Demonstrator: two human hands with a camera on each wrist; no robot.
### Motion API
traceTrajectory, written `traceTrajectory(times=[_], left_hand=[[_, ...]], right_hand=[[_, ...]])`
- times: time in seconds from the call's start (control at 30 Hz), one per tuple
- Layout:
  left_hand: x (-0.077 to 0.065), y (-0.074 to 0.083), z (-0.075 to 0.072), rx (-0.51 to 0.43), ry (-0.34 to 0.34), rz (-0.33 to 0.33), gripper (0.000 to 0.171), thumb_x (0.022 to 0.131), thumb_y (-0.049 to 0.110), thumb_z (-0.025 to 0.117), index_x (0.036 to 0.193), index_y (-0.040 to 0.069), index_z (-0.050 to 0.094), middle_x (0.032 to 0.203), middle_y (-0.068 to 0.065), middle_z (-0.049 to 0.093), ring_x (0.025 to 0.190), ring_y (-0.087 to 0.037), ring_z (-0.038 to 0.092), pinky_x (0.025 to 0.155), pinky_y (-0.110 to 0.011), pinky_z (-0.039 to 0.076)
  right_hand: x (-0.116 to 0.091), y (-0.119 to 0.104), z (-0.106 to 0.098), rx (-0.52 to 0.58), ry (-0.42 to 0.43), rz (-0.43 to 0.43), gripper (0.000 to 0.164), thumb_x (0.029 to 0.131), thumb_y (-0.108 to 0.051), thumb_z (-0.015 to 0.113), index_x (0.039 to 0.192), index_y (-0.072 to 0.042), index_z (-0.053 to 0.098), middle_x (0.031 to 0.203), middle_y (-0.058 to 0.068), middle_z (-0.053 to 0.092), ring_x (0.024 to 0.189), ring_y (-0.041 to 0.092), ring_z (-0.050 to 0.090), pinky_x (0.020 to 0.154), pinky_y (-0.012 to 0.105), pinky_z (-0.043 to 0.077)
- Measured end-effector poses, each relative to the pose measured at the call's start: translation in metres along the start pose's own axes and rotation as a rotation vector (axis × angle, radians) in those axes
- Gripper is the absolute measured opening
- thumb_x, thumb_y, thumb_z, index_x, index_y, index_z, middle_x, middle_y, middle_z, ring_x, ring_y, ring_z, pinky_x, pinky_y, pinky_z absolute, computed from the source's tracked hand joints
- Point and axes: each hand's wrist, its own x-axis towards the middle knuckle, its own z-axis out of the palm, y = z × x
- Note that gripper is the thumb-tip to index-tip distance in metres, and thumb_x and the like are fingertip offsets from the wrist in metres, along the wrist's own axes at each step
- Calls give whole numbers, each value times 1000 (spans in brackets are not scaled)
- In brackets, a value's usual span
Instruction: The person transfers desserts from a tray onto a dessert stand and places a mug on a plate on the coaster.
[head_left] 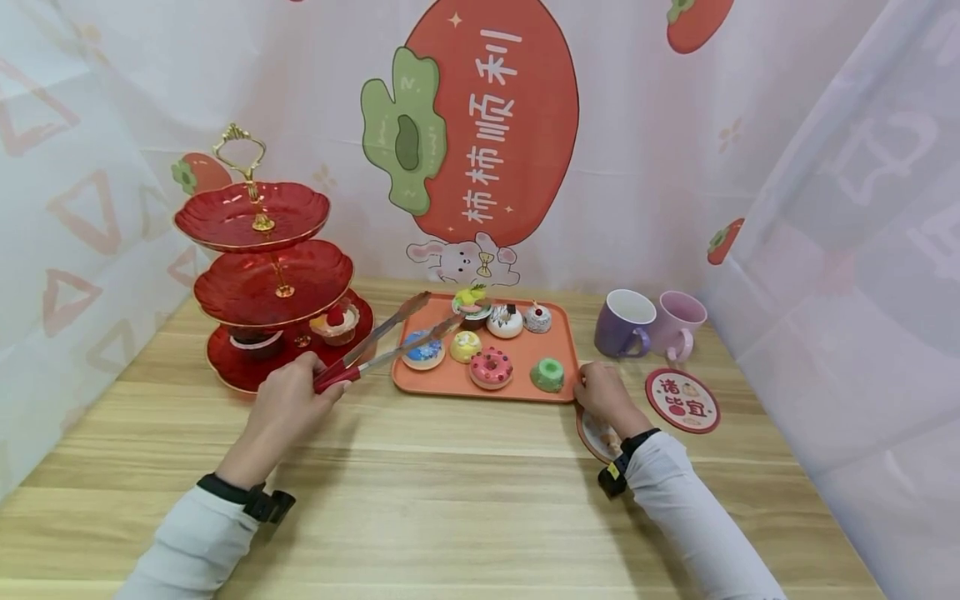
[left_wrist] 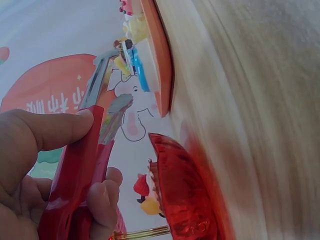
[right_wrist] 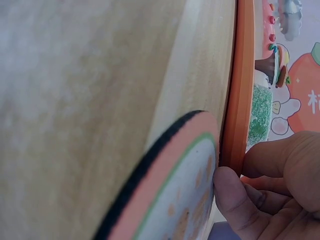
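My left hand point(head_left: 291, 398) grips red-handled tongs point(left_wrist: 75, 170), whose metal arms are spread. The tips reach over the left side of an orange tray point(head_left: 450, 386), above a blue-topped donut point(head_left: 423, 350). My right hand point(head_left: 602, 395) pinches the tray's front right corner, thumb against the outer side and fingers over the rim point(right_wrist: 239, 100). Close to those fingers sits a green sugared sweet point(head_left: 548, 375). The tray also bears a pink donut point(head_left: 491, 368), a yellow cake point(head_left: 466, 346), a white donut point(head_left: 505, 322) and other toy-like sweets. Under my right wrist lies a round coaster point(head_left: 595, 433), partly hidden.
A red three-tier stand point(head_left: 262, 287) rises at the left, with a berry-topped tart point(head_left: 337, 323) and a dark cupcake point(head_left: 257, 342) on its lowest plate. A purple mug point(head_left: 624, 325), a pink mug point(head_left: 677, 323) and another coaster point(head_left: 682, 401) are at the right.
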Motion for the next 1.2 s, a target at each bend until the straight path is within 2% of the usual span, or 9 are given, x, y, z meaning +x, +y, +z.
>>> traceTrajectory(times=[0.47,0.9,1.2], left_hand=[[14,8,17,-12,-26,-10,31,79,21,74,88,-1,54,72,-10,55,59,-25,48,51,-34,38],[27,19,22,-12,-95,-66,34,80,26,73,90,-1,54,72,-11,56,56,-24,48,48,-32,37],[35,22,28,-14,-114,-84,33,81,27,72,88,0,55,71,-10,55,57,-25,47,48,-32,36]], right_hand=[[0,3,2,3,26,-24,17,82,0,58,66,-3,54,53,1,41,47,15,39,47,29,30],[-2,2,1,20,19,-23,17,82,0,57,65,-3,53,53,1,41,47,15,39,47,29,30],[-1,1,0,27,9,-9,16,82,-1,57,66,-3,54,53,1,41,47,15,39,46,29,30]])
